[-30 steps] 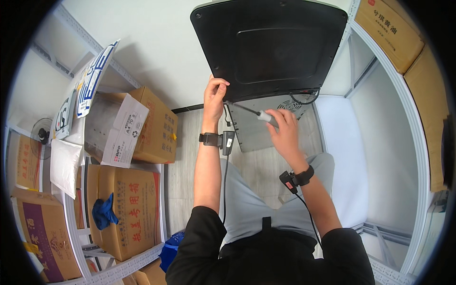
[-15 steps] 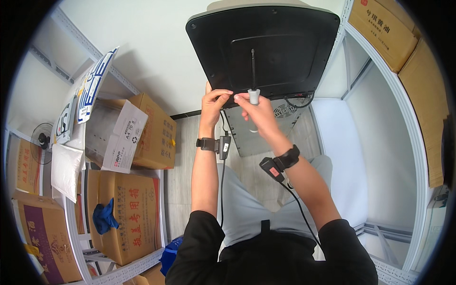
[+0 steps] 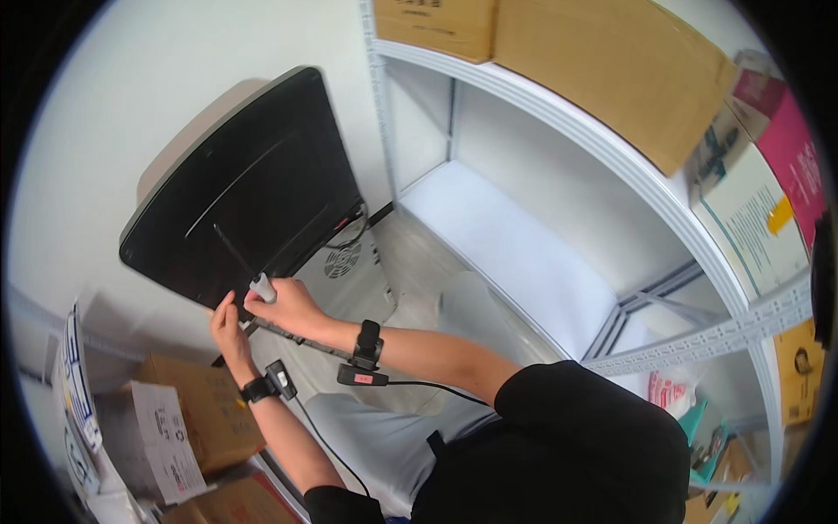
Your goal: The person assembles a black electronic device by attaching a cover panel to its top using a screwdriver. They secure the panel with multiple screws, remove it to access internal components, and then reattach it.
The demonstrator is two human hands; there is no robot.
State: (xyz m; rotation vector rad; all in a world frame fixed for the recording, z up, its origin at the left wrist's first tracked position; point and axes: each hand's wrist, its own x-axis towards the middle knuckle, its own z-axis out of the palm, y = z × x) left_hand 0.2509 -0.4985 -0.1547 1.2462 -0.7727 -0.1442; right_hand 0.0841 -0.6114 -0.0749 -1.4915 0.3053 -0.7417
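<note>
A large black panel (image 3: pixel 262 175) with rounded corners stands tilted against the wall side, above a pale metal cabinet with a round vent (image 3: pixel 343 259). My right hand (image 3: pixel 297 307) is closed round the grey handle of a screwdriver (image 3: pixel 263 288). Its dark shaft points up and away across the panel's face, and the tip is not at any visible screw. Close beside it, my left hand (image 3: pixel 230 334) is at the panel's lower edge with bent fingers drawn together. Whatever lies between those fingertips is too small to make out.
White metal shelving (image 3: pixel 524 253) runs along the right, with cardboard boxes (image 3: pixel 611 74) on top. A cardboard box (image 3: pixel 205 410) sits on the lower left. Black cables (image 3: pixel 327 441) run from the devices strapped to my wrists. A cable (image 3: pixel 353 229) hangs by the panel's lower right corner.
My view has swung to the right, so the panel and both hands appear farther left and more shelving shows. Both hands stay by the panel's lower edge, the screwdriver still in the right.
</note>
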